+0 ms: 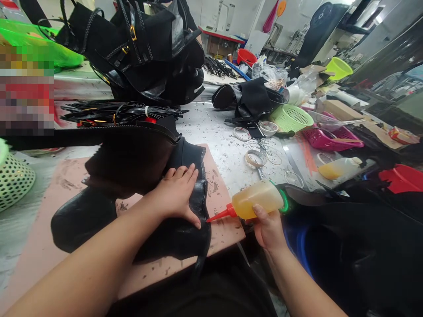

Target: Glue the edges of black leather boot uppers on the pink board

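Observation:
Flat on a pink board point(228, 220) lies a black leather boot upper point(175, 235), with a seam and strip running down its right edge. My left hand point(178, 191) presses on it, fingers spread and thumb near that edge. In my right hand point(269, 226) is a squeeze bottle point(259, 200) of yellowish liquid, tilted on its side. Its red nozzle tip meets or nearly meets the edge of the upper beside my left thumb. The fingers behind the bottle are mostly hidden.
Black boot uppers point(155, 57) are heaped at the back left, above a bundle of black straps point(119, 112). Tape rolls point(254, 158), a light green basket point(292, 118) and a magenta basket point(333, 138) stand to the right. Another green basket point(15, 180) sits at the left.

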